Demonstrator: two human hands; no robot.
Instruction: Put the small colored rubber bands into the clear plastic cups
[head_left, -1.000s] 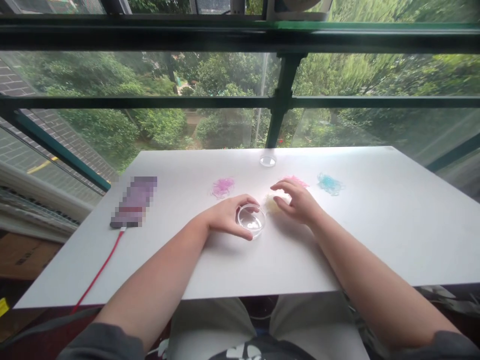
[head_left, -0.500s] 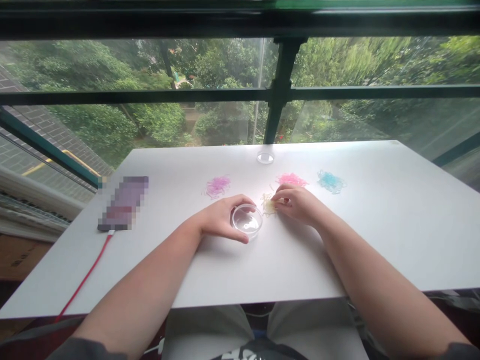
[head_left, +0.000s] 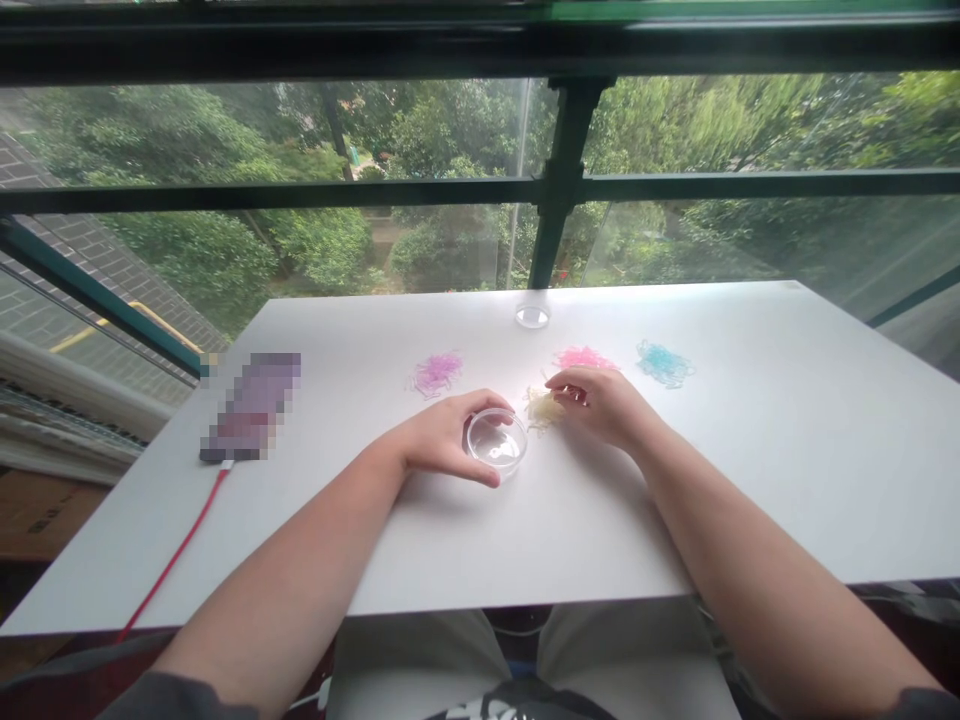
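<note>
My left hand [head_left: 442, 440] curls round a small clear plastic dish [head_left: 496, 443] that rests on the white table [head_left: 750, 470]. Just right of the dish lies a little heap of pale yellow elastic bands [head_left: 540, 408]. My right hand [head_left: 600, 405] rests on the table beside that heap, fingers bent and pinching at the yellow bands.
Behind my hands lie a purple heap of bands [head_left: 436, 371], a pink heap [head_left: 583, 358] and a blue heap [head_left: 663, 362]. A clear lid [head_left: 532, 316] sits near the far edge. A blurred purple object [head_left: 251, 405] with a red cable [head_left: 172, 560] lies at the left. Windows stand behind the table.
My right hand has drawn in from flat over the yellow heap to a pinch at its right side. The view has tilted down a little. My left hand stays on the dish.
</note>
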